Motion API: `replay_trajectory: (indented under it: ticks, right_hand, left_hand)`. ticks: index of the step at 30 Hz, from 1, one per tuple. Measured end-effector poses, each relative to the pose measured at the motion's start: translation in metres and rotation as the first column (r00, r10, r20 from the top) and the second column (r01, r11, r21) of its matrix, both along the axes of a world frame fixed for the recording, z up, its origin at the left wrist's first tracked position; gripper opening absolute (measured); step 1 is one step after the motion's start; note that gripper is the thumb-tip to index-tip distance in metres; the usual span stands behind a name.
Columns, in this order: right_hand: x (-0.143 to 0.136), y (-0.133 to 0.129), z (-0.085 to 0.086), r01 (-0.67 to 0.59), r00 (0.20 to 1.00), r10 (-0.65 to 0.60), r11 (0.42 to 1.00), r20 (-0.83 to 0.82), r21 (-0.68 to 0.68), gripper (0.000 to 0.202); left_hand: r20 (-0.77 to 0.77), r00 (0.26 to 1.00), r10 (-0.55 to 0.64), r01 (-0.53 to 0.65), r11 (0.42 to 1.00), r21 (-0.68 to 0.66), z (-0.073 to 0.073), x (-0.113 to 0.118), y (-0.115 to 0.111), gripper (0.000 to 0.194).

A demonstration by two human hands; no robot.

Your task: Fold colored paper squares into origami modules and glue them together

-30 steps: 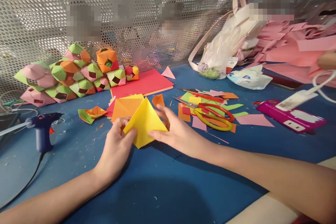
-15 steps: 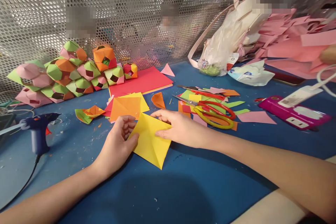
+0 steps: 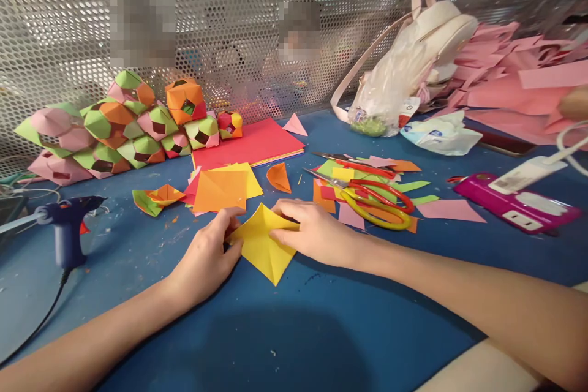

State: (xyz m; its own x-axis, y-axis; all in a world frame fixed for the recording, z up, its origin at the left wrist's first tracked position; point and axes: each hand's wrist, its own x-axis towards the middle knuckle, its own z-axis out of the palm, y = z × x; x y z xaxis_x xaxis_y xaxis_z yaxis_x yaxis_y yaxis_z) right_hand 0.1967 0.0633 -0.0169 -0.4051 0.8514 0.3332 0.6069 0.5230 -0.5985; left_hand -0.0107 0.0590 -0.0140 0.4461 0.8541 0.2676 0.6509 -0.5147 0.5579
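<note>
A creased square of yellow paper (image 3: 267,248) is held between my two hands above the blue table, one corner pointing toward me. My left hand (image 3: 209,251) pinches its left corner between thumb and fingers. On the other side, my right hand (image 3: 321,234) grips the right edge, thumb on top and fingers behind. Just beyond lie orange paper squares (image 3: 220,190) over yellow ones, and a folded orange piece (image 3: 278,178). A folded green and orange piece (image 3: 158,198) rests farther left.
Scissors with red and yellow handles (image 3: 376,208) lie on paper scraps at right. A blue glue gun (image 3: 68,226) stands left. Folded paper balls (image 3: 110,122) are stacked by the mesh wall. A red paper stack (image 3: 257,144), backpack (image 3: 432,30) and purple power strip (image 3: 514,202) are farther out.
The yellow paper has turned slightly, its near corner shifting left and away from me. My left hand has shifted its hold on the left corner; both hands still hold the paper.
</note>
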Motion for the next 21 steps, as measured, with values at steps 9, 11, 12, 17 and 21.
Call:
replay_trajectory:
  ticks: [9, 11, 12, 17, 21]
  right_hand:
    - [0.003, 0.006, -0.020, -0.257, 0.966, 0.256, 0.919, 0.042, 0.299, 0.028]
    - [0.003, 0.004, -0.020, -0.290, 0.955, 0.291, 0.897, 0.048, 0.332, 0.027]
    - [0.003, 0.003, -0.021, -0.315, 0.947, 0.317, 0.882, 0.055, 0.350, 0.026]
    - [0.004, 0.000, -0.022, -0.387, 0.920, 0.377, 0.828, 0.108, 0.406, 0.031]
    - [0.004, -0.001, -0.020, -0.427, 0.904, 0.373, 0.780, 0.207, 0.458, 0.028]
  left_hand:
    - [0.019, 0.999, -0.038, 0.039, 0.998, -0.045, 0.003, -0.010, 0.017, 0.034]
    - [0.045, 0.997, -0.070, 0.075, 0.991, -0.111, 0.005, -0.014, 0.022, 0.032]
    - [0.058, 0.994, -0.093, 0.101, 0.983, -0.155, 0.006, -0.016, 0.025, 0.031]
    - [0.133, 0.974, -0.184, 0.219, 0.916, -0.337, 0.008, -0.027, 0.039, 0.027]
    - [0.138, 0.969, -0.203, 0.240, 0.904, -0.354, 0.008, -0.031, 0.043, 0.027]
